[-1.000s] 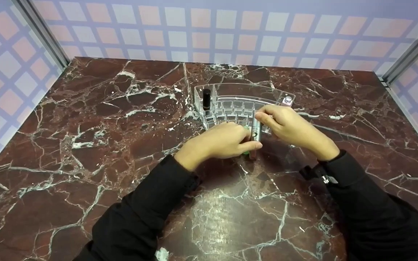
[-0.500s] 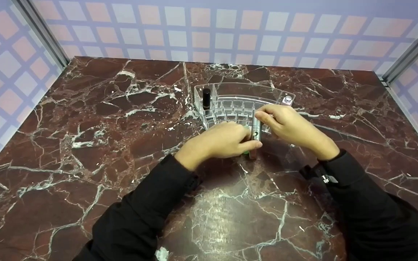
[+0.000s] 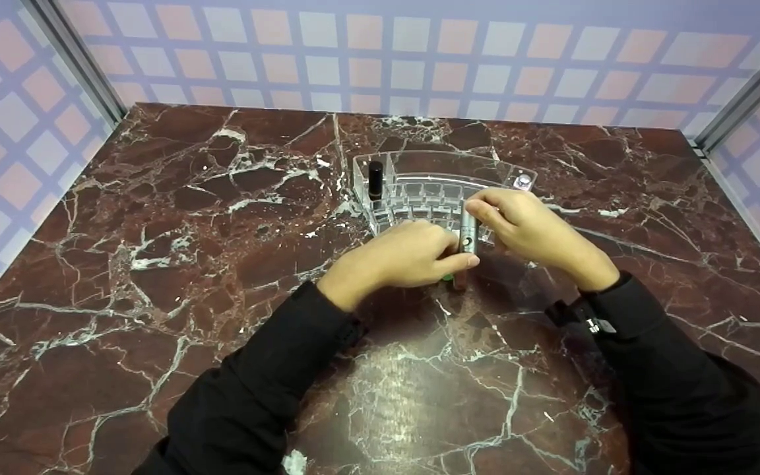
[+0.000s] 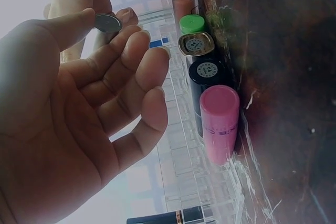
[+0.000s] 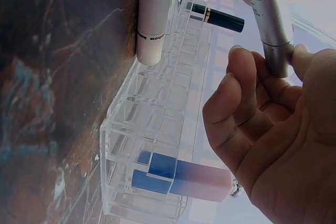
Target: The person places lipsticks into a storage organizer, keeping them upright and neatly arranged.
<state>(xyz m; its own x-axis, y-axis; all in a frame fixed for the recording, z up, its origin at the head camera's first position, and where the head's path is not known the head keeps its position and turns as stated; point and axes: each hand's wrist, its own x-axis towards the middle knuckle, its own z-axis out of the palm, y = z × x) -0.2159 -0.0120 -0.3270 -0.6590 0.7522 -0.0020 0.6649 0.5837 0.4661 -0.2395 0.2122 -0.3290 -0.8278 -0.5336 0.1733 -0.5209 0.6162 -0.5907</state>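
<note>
My left hand (image 3: pixel 410 254) and right hand (image 3: pixel 525 221) both hold a silver cosmetic tube (image 3: pixel 468 231) upright at the organizer's front. The left thumb and fingertips pinch its near end, the flat round end (image 4: pixel 108 22) showing in the left wrist view. At the tube's narrower far end (image 5: pixel 278 59), the right thumb and index finger pinch it, the other fingers curled loosely. Behind the hands, a clear acrylic organizer (image 3: pixel 449 158) with an arc of small compartments is partly hidden. A black tube (image 3: pixel 375 179) stands in its left end.
Along the organizer's front stand a pink tube (image 4: pixel 220 124), a black tube labelled 04 (image 4: pixel 206 72), a gold-rimmed tube (image 4: pixel 197 44), a green cap (image 4: pixel 192 24) and a reddish tube (image 4: pixel 184 4). A blue-and-pink tube (image 5: pixel 197 179) sits at the right end. Patterned walls enclose the marbled tabletop (image 3: pixel 189 264).
The silver tube has shifted slightly right and its printed mark sits a little higher and looks different. Both hands keep their grip and have barely moved.
</note>
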